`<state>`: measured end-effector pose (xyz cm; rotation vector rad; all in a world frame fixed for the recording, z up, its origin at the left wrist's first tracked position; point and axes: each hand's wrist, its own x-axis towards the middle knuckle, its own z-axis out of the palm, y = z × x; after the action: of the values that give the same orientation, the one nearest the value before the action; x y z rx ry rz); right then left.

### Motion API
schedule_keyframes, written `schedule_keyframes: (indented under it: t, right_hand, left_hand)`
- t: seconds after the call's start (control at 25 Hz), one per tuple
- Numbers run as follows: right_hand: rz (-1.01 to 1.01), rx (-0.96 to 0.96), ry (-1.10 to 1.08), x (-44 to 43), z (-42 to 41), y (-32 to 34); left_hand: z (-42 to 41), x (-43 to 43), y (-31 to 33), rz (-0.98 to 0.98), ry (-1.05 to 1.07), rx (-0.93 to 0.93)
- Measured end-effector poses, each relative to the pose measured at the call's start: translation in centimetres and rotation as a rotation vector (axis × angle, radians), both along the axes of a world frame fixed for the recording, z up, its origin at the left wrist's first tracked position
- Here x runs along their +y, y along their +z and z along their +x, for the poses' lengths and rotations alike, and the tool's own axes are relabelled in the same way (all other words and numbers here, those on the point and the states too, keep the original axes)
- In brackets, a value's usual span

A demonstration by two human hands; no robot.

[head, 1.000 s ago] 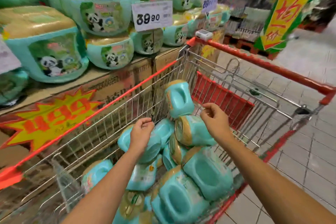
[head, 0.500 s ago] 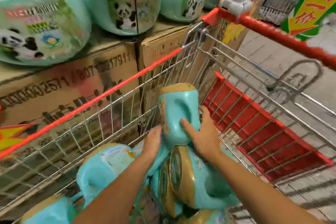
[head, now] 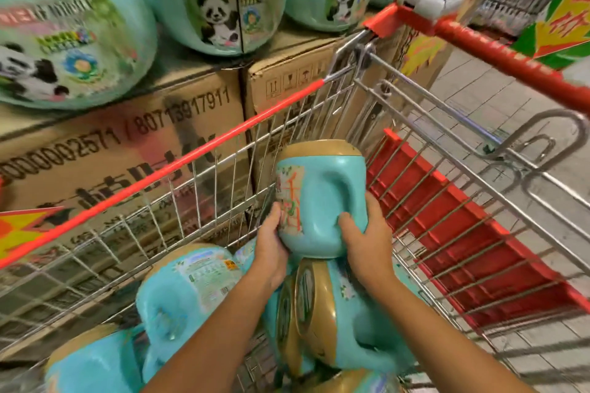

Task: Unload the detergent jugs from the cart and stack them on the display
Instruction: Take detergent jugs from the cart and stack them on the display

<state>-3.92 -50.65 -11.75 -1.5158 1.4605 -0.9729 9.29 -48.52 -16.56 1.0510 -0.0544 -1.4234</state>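
A turquoise detergent jug (head: 319,198) with a gold cap is held upright inside the cart (head: 198,153), near its handle end and just beside the red seat flap (head: 447,217). It is grasped from both sides. The left hand (head: 271,246) is wrapped against the labelled face, and the right hand (head: 367,246) is curled into the handle recess. Whether its base is clear of the jugs beneath cannot be told, since the hands cover it. Several more jugs (head: 191,277) lie on their sides lower in the cart. Beyond the cart's left rail, the display (head: 217,0) is already stocked with panda-labelled packs set on cardboard cartons (head: 127,150). The unloading is judged well short of finished: this jug is not yet out of the cart, and the others are left to be moved.
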Motion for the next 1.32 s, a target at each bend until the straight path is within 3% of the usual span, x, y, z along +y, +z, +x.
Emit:
schedule_keyframes:
  t: [0.2, 0.32, 0.52, 0.72, 1.04, 1.32]
  right_hand:
    - [-0.027, -0.17, 0.033, 3.7, -0.2, 5.5]
    - [-0.025, -0.414, 0.101, 7.6, -1.4, 8.8]
    - [0.207, -0.656, 0.142, 14.6, -1.2, 10.7]
    - [0.325, -0.628, 0.331, 19.2, 0.8, 11.5]
    - [0.411, -0.474, 0.964, 27.4, 5.7, 14.2]
    - [0.379, -0.379, 1.112, 40.7, 10.8, 15.7]
  left_hand:
    - [0.7, 6.2, 5.2, -0.103, 0.082, -0.102]
    - [1.8, 11.5, 9.3, -0.199, 0.111, -0.218]
    - [1.7, 20.9, 15.1, -0.256, 0.175, -0.277]
    - [0.5, 28.4, 17.2, -0.23, 0.444, -0.42]
    - [-1.6, 42.7, 17.8, -0.16, 0.902, -0.479]
    - [-0.4, 56.9, 18.7, -0.148, 1.061, -0.595]
